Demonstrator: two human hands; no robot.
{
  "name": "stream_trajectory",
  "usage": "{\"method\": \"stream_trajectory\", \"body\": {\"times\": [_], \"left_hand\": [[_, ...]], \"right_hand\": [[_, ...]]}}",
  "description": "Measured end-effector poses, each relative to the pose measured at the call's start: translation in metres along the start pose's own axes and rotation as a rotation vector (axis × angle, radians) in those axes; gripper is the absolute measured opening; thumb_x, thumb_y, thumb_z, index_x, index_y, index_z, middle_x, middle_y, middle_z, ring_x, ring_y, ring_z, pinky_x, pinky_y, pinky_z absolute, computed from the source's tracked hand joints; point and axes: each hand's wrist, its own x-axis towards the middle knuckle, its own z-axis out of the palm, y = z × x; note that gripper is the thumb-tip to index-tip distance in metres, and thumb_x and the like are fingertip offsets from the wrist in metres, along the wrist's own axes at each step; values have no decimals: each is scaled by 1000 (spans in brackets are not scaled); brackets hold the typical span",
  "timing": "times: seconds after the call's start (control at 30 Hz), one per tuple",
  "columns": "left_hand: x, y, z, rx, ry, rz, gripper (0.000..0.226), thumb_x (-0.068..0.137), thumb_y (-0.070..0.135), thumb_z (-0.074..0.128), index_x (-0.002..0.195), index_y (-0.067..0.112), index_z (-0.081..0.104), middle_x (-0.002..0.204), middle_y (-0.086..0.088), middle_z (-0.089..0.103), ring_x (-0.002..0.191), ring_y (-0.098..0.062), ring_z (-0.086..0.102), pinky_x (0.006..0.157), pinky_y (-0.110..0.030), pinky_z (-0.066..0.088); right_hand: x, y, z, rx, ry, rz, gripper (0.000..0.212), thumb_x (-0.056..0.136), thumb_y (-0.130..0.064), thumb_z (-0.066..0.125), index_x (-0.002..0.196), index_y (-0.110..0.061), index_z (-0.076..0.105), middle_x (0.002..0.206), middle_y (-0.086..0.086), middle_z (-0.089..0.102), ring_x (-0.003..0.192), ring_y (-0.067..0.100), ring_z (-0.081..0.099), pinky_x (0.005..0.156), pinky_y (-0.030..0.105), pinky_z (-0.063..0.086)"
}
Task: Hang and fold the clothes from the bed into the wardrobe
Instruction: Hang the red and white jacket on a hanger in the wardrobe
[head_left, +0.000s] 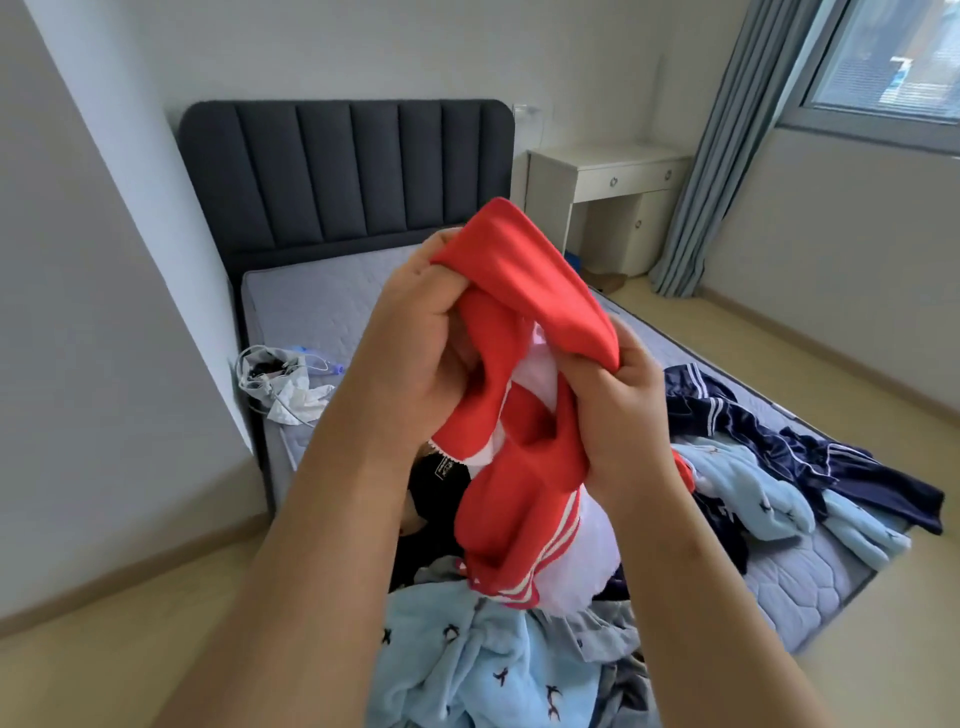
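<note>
1. The red garment (524, 291), with a white lining and white stripes near one hem, was lifted in the air above the near end of the bed and did not rest on it. It was bunched, so its kind was not clear.
2. The left hand (415, 358) gripped the upper fold with curled fingers. The right hand (618, 410) clenched the cloth on the other side, so both hands were closed on this one piece.
3. Under it, on the near end of the mattress (322, 306), lay the pile:
   - a light blue garment (467, 670) with small bird prints;
   - a black garment (436, 493) below the left wrist;
   - a navy garment (769, 441) with white stripes, toward the right edge.
4. At the left edge, nearer to the headboard (343, 171), lay a grey bag with cables (280, 379).
5. I judge that the step in hand was opening out one piece taken from the pile, and most of the clothes still waited.
6. The next move calls for finding the collar or waistband, pulling the cloth flat between both hands, then choosing to hang or fold it. The wardrobe was not in view.
</note>
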Motion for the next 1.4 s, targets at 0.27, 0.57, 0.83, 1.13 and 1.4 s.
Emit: {"method": "stream_trajectory", "body": {"times": [0.27, 0.57, 0.83, 1.13, 1.4], "left_hand": [[-20, -105, -54, 545, 15, -454, 46, 79, 0, 67, 117, 22, 55, 106, -5, 65, 92, -18, 62, 85, -35, 50], [-34, -156, -80, 375, 669, -660, 26, 91, -1, 43, 99, 8, 65, 82, -13, 62, 75, -24, 56, 71, -28, 47], [-15, -76, -78, -4, 776, -409, 22, 88, 7, 48, 73, 16, 61, 60, -3, 61, 48, -13, 58, 48, -19, 48], [-50, 73, -86, -162, 570, 182, 30, 94, 11, 36, 88, 9, 66, 73, -4, 70, 68, -14, 67, 66, -27, 56], [-147, 147, -163, 17, 672, 393, 44, 83, -7, 45, 50, 21, 48, 53, 8, 51, 54, -6, 52, 56, -18, 45]], "right_hand": [[-25, 69, -23, -65, 157, 363, 24, 86, -5, 59, 73, -21, 71, 71, -3, 67, 72, 17, 58, 69, 31, 50], [-88, 141, -74, -858, -36, 995, 12, 65, -23, 63, 76, -23, 58, 81, 3, 63, 90, 27, 58, 92, 46, 44], [-40, 103, -18, -73, 173, 708, 20, 88, -4, 49, 79, -13, 65, 74, 8, 59, 72, 23, 55, 67, 38, 50], [-2, 7, 102, 312, -99, 369, 32, 89, -3, 49, 65, -23, 56, 56, -8, 56, 55, 5, 50, 55, 23, 41], [-55, -14, 219, 466, -410, 396, 39, 90, 0, 46, 64, -21, 66, 58, -8, 62, 55, 3, 57, 54, 20, 47]]}}
